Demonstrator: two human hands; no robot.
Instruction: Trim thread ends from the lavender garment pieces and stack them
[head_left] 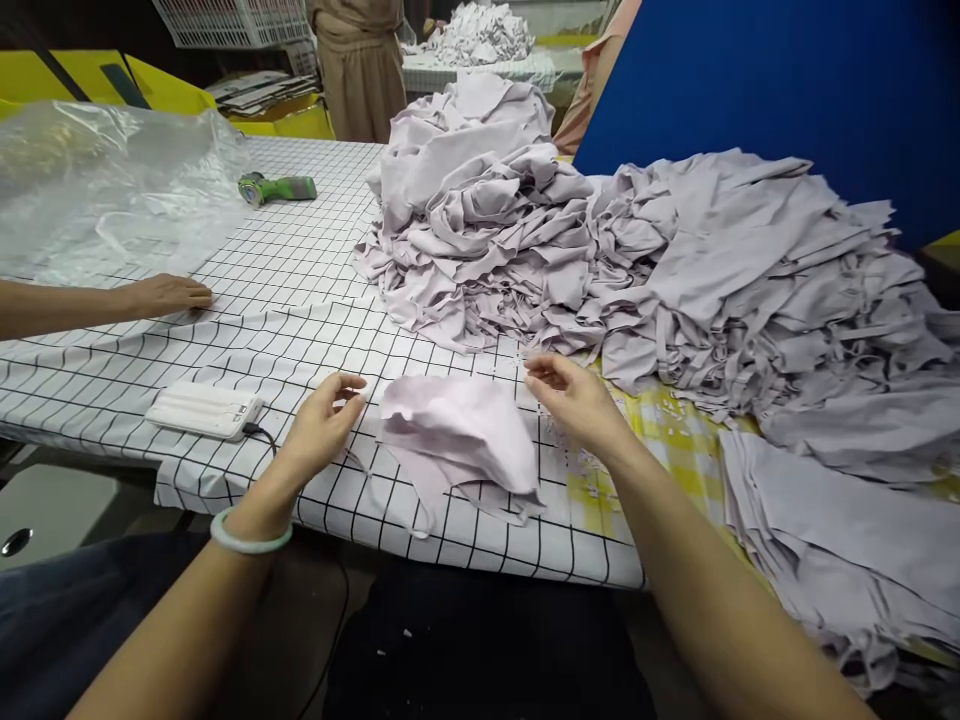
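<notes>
At the near edge of the table, on a white cover with a black grid (300,250), we record the following.

Item: one pale pink-lilac piece of fabric (480,425), crumpled, its upper part humped, thin straps trailing towards the table edge; it lies between our two hands.

Item: our left hand (324,425), just left of the fabric and apart from it; fingers bent, a narrow gap between thumb and fingertips, nothing seen in the grip. A pale green bangle (251,545) rings the wrist.

Item: our right hand (576,400), just right of the fabric, also apart; fingers loosely curled, thumb near them, the grip slack and around nothing that we can see.

Item: one white power bank (202,410), left of our left hand, a dark cable (261,432) plugged into its end.

Item: one large heap of lilac-grey fabric (517,220), beyond our hands and spreading right, partly over a yellow checked cloth (679,450) strewn with small scraps.

Item: one stack of flat grey pieces (847,530), lower right.

Item: one green-handled tool (281,188), lying beside a clear plastic bag (135,190).

Item: a co-worker's hand (169,296), flat on the cover at left.
</notes>
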